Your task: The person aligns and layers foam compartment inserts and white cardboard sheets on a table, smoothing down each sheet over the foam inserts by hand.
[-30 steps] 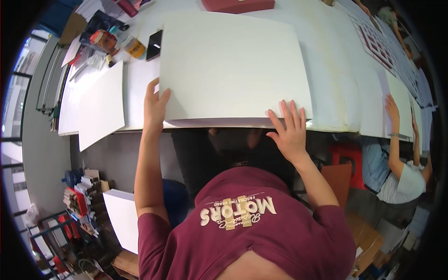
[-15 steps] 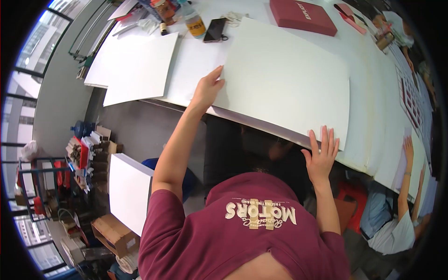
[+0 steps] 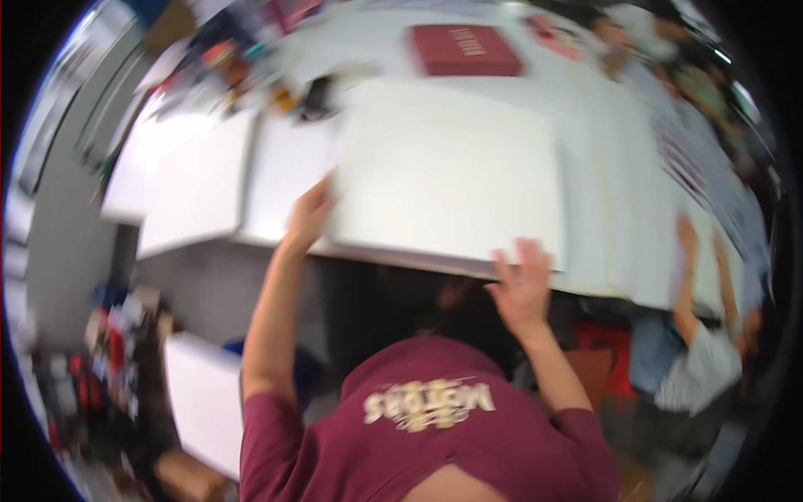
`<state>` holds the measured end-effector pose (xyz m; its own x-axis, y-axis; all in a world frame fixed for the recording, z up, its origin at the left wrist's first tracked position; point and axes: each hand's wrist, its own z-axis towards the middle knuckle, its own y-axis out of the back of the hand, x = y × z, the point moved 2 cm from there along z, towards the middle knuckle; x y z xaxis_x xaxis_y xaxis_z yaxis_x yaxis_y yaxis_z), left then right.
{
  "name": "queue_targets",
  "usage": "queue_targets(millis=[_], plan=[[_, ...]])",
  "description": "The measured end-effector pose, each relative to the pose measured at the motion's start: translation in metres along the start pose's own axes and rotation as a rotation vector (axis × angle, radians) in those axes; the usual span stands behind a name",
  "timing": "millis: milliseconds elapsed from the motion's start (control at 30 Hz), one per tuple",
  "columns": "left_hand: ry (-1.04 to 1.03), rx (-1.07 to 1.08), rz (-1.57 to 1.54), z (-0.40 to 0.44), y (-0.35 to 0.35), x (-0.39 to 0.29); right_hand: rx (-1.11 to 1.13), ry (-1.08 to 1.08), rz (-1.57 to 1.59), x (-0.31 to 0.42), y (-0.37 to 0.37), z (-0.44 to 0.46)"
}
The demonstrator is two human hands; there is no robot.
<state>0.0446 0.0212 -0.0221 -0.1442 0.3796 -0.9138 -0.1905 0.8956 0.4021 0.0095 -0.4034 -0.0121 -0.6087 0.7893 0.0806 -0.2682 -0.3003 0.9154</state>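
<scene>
A large white board or stack of sheets lies flat on the white table, its front side lying along the table's near edge. Whether it is one piece or several, I cannot tell. My left hand is at its left edge, fingers stretched out along the side. At the near right corner, my right hand has its fingers spread over the top, with the palm toward the front edge. Motion blurs both hands somewhat.
More white sheets lie to the left, overhanging the table edge. Behind are a black phone, blurred bottles and a dark red box. Another person's arms are at the table's right. A white stack stands low at left.
The whole view has shifted and blurred, so the table things appear further left. Both hands stay at about the same places on the white board or stack.
</scene>
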Motion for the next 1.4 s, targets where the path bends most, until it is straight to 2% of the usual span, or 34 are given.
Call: queue_targets(millis=[33, 100, 200, 367, 467, 633, 767, 1000, 1100, 1200, 1400], plan=[[-0.099, 0.020, -0.112, 0.003, -0.004, 0.007, 0.006, -0.003, -0.001, -0.001, 0.000, 0.001], [-0.157, 0.059, -0.083, 0.004, -0.006, 0.004, -0.022, -0.026, 0.022, -0.002, 0.007, 0.001], [-0.113, 0.032, 0.066, 0.007, -0.008, -0.005, -0.051, -0.024, 0.002, -0.009, 0.009, 0.001], [-0.143, 0.046, 0.112, 0.007, -0.009, -0.006, -0.052, -0.059, 0.061, -0.006, 0.017, 0.001], [-0.158, 0.050, 0.081, 0.006, -0.007, -0.004, 0.010, -0.125, 0.175, -0.008, 0.018, -0.001], [-0.171, 0.049, 0.160, 0.007, -0.007, 0.005, 0.028, -0.393, 0.009, -0.028, 0.035, -0.007], [-0.107, 0.063, 0.134, 0.000, -0.008, -0.015, 0.089, -0.424, 0.077, -0.054, 0.032, 0.000], [-0.079, 0.099, 0.160, 0.001, -0.007, -0.015, 0.152, -0.441, 0.120, -0.110, 0.007, 0.072], [-0.085, 0.089, 0.236, -0.002, -0.009, -0.024, 0.231, -0.515, 0.182, -0.139, -0.009, 0.113], [-0.077, 0.088, 0.240, -0.002, -0.009, -0.024, 0.108, -0.522, 0.153, -0.166, -0.042, 0.147], [-0.038, 0.081, 0.225, -0.002, -0.010, -0.025, 0.174, -0.631, 0.223, -0.196, -0.066, 0.198]])
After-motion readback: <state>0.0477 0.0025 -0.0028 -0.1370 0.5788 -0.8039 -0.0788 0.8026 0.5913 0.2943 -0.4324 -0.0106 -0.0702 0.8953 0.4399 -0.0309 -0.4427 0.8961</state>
